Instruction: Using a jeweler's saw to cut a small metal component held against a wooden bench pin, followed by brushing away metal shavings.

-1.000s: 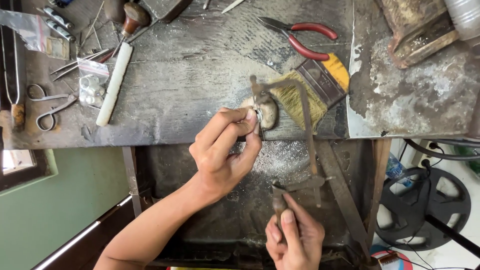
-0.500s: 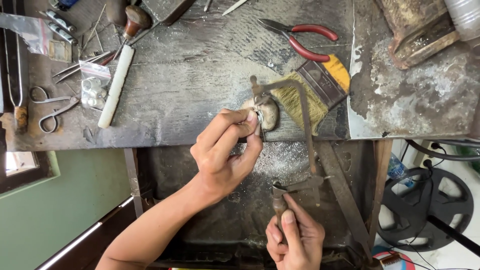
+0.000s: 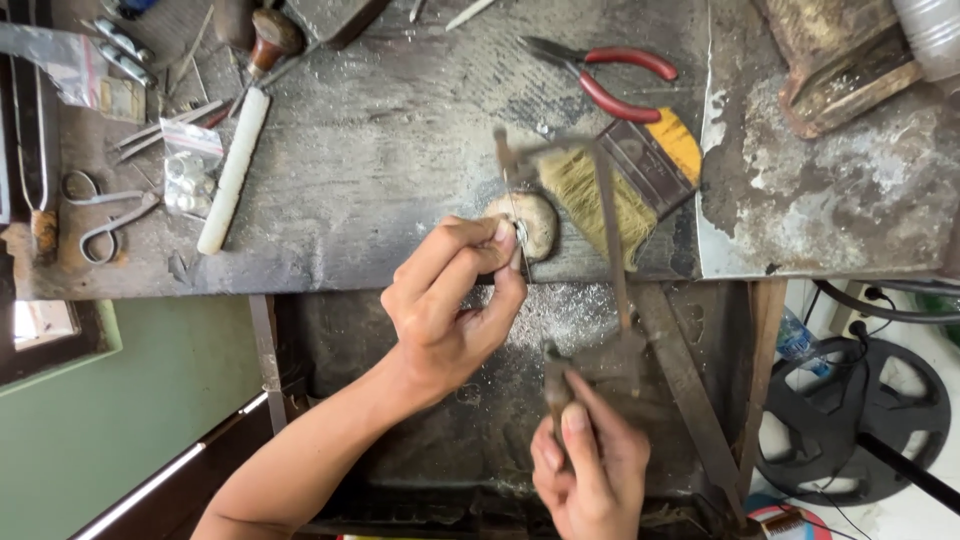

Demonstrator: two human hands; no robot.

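My left hand [image 3: 450, 300] pinches a small silver piece [image 3: 520, 232] against a worn wooden bench pin [image 3: 535, 222] at the front edge of the metal-topped workbench [image 3: 400, 150]. My right hand [image 3: 590, 470], lower down, grips the wooden handle [image 3: 557, 390] of a jeweller's saw frame [image 3: 600, 230]. The frame is blurred with motion and its thin blade runs down past the silver piece. Silvery filings lie in the tray [image 3: 560, 310] below the pin.
A yellow-handled brush [image 3: 625, 180] and red-handled pliers [image 3: 600, 75] lie behind the pin. A white stick [image 3: 233, 170], a small bag of parts [image 3: 188, 170], scissors [image 3: 105, 215] and several tools sit at the left. A rusty block [image 3: 845, 60] is at the right.
The saw frame has shifted slightly and blurs now. My left hand keeps its pinch at the pin; my right hand stays on the handle.
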